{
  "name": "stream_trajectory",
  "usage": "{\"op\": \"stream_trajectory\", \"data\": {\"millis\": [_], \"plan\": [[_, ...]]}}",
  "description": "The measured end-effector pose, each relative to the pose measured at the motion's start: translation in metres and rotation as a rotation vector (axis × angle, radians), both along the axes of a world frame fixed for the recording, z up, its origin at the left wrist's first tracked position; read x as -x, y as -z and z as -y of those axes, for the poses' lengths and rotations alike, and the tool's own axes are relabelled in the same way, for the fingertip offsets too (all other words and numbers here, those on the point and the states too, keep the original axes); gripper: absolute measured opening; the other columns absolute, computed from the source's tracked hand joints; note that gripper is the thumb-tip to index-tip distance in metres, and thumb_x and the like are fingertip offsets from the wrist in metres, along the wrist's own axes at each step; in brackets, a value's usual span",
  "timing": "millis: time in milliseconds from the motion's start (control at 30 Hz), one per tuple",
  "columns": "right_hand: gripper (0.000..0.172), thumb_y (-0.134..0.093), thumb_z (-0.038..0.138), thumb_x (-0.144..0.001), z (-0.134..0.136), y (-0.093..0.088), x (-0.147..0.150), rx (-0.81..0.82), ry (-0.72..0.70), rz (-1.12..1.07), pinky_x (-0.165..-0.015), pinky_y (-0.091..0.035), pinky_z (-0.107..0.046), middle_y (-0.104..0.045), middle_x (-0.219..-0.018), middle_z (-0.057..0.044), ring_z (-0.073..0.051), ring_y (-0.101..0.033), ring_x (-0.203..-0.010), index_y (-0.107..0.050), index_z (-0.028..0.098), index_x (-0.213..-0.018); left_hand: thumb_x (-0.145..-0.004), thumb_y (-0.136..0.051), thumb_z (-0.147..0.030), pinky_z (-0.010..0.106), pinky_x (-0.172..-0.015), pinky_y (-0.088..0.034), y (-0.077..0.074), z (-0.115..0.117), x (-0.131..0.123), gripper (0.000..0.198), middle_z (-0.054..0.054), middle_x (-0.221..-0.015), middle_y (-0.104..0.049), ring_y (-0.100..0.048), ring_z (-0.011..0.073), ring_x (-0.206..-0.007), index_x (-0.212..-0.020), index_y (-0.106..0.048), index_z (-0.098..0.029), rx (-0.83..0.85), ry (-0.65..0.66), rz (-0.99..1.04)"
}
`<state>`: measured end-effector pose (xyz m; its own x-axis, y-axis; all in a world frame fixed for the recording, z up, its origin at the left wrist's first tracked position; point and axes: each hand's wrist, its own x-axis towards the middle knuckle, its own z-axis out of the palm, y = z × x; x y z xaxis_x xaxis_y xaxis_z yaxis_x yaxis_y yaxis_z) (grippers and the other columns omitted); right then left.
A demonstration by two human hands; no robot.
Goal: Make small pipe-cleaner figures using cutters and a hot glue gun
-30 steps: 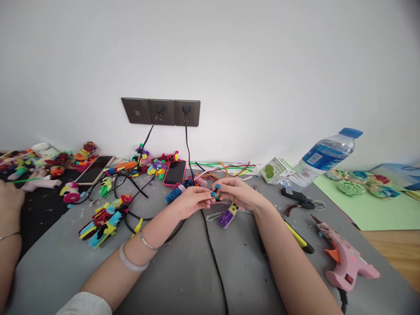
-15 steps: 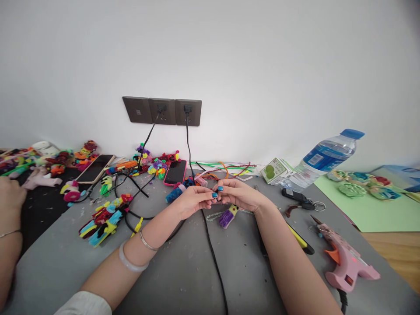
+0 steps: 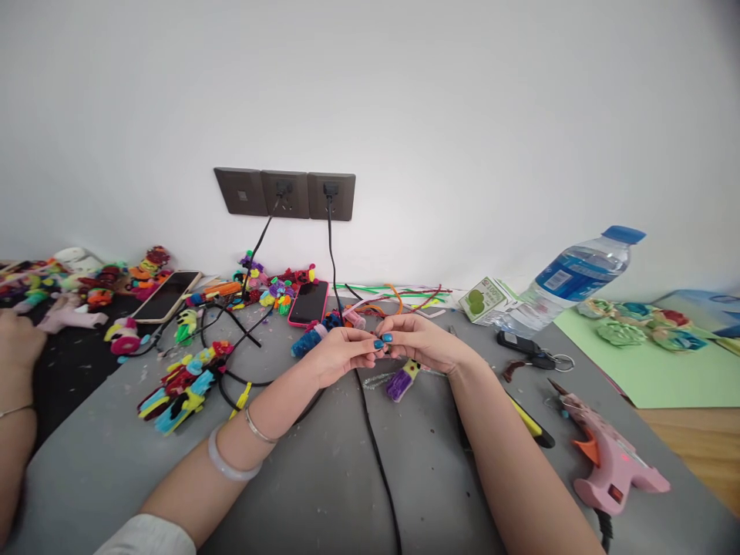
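My left hand (image 3: 345, 354) and my right hand (image 3: 420, 342) meet fingertip to fingertip over the middle of the grey table (image 3: 324, 493). Both are closed in a pinch, thumbs side by side with blue nails. Whatever sits between the fingers is too small and too covered to name. Just below my right hand lies a small purple and yellow fuzzy figure (image 3: 398, 384), with a silvery tinsel stem (image 3: 377, 380) beside it. A blue fuzzy piece (image 3: 306, 343) rests behind my left wrist.
A pink glue gun (image 3: 616, 470), a black key fob (image 3: 519, 344) and a tilted water bottle (image 3: 578, 274) are on the right. Black cables (image 3: 378, 462) cross the table. Pipe-cleaner figures (image 3: 185, 385) and phones (image 3: 309, 303) lie left. Another person's hand (image 3: 17, 343) is at far left.
My fingertips have shifted very slightly against each other, still pinched together. The other person's hand stays about where it was, and the things on the table have not moved.
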<state>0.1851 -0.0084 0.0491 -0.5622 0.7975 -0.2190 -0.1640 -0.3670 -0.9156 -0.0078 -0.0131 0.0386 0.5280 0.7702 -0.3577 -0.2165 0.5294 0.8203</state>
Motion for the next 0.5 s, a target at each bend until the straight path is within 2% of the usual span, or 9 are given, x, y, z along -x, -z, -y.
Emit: {"op": "stream_trajectory", "data": {"millis": [200,500], "plan": [[0.025,-0.079,0.034,-0.076,-0.0007,0.0016,-0.0028,0.032,0.011,-0.071,-0.063,-0.057,-0.017,-0.072,-0.078,-0.004,-0.009,-0.068,-0.067,-0.07,0.013,-0.087,-0.064,-0.085,-0.027,0.021,-0.057,-0.049,0.0042,-0.0007,0.0001,0.026,0.002,-0.066,-0.068,-0.057,0.0058,-0.052,-0.075,-0.07,-0.009,-0.012,-0.029,0.017],[0.023,-0.084,0.026,-0.069,0.0006,0.0007,-0.0007,0.022,0.032,-0.015,-0.068,-0.057,-0.018,-0.073,-0.08,-0.002,-0.009,-0.069,-0.066,-0.07,0.015,-0.084,-0.057,-0.088,-0.032,0.02,-0.054,-0.045,0.0042,-0.0003,0.0004,0.033,0.002,-0.063,-0.067,-0.058,0.0066,-0.052,-0.073,-0.071,-0.009,-0.081,-0.022,0.014]]}}
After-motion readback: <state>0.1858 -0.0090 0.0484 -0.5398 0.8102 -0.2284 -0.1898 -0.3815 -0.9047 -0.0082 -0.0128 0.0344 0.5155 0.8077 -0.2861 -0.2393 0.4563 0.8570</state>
